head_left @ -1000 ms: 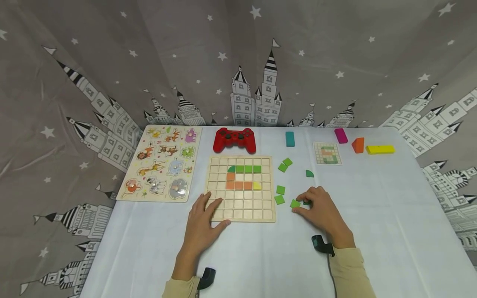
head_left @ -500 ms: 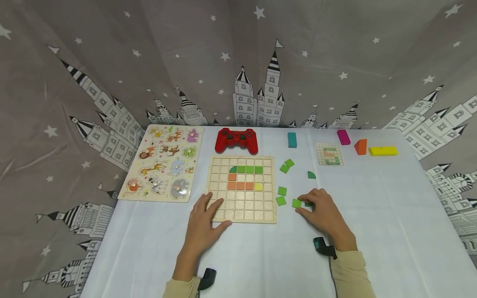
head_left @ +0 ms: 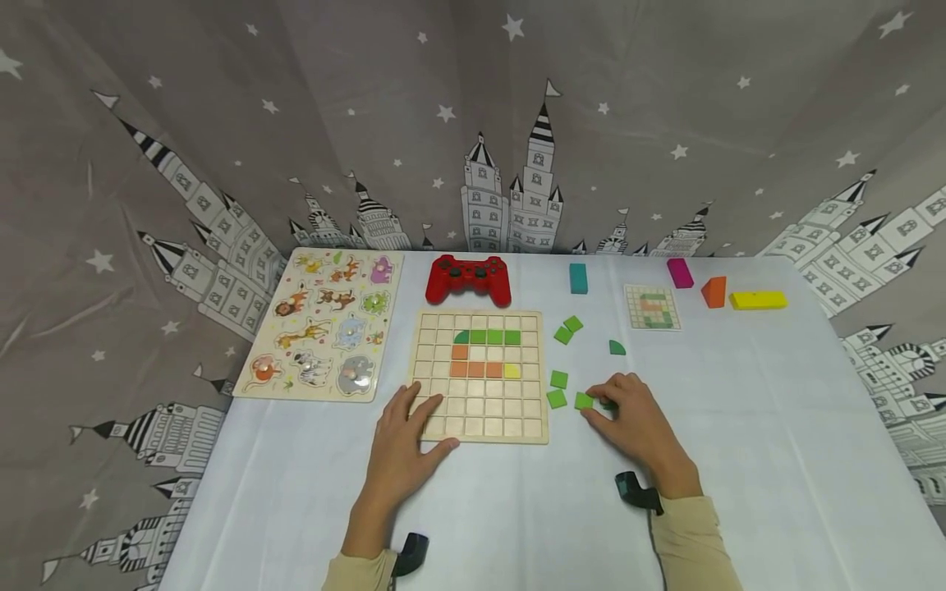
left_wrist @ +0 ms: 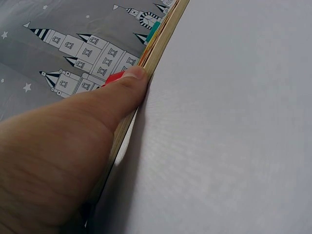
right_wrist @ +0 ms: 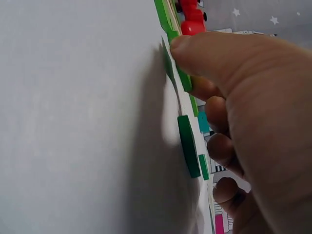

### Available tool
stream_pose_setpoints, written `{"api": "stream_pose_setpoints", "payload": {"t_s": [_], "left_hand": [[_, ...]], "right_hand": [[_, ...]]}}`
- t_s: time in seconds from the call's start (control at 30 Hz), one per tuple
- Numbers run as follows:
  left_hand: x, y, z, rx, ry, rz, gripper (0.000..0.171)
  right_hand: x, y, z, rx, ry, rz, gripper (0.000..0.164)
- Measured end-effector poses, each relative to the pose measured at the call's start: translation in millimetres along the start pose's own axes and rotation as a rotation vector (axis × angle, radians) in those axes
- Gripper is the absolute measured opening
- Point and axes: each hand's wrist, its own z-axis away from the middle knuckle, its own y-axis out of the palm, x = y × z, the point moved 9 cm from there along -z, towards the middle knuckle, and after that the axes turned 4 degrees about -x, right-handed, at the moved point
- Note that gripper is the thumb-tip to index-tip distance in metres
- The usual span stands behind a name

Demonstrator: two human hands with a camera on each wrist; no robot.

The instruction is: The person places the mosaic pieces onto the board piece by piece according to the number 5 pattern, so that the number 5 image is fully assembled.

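Observation:
My right hand [head_left: 637, 420] pinches a green square tile [head_left: 584, 400] between thumb and index finger, close over the white table. In the right wrist view the thumb lies against this tile [right_wrist: 182, 73], its other fingers curled behind. A dark green quarter-round tile [right_wrist: 188, 146] lies under the hand, mostly hidden by it in the head view. My left hand [head_left: 402, 447] rests on the near left corner of the wooden grid board [head_left: 493, 406], fingers spread. Its thumb touches the board's near edge [left_wrist: 163, 41] in the left wrist view. Green, orange and yellow tiles fill some board cells.
Beside the board lie loose green squares [head_left: 558, 379] and another quarter-round tile [head_left: 617, 348]. Behind are a pattern card [head_left: 654, 308], a red game controller [head_left: 469, 280], a teal block [head_left: 578, 278] and several colored blocks. An animal peg puzzle [head_left: 314, 324] lies left.
The right hand, with the green square tile pinched, has shifted only slightly. The left hand stays on the board, and the head view has moved a little.

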Motion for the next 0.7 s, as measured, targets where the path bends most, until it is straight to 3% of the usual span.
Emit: {"api": "stream_pose_setpoints", "payload": {"t_s": [0.27, 0.7], "left_hand": [[0.8, 0.9, 0.2, -0.003, 0.004, 0.001, 0.073], [-1.0, -0.1, -0.1, -0.013, 0.015, 0.007, 0.072]], "right_hand": [[18, 3, -5, -0.045, -0.08, -0.015, 0.029], [59, 20, -18, -0.041, -0.188, -0.029, 0.028]]}}
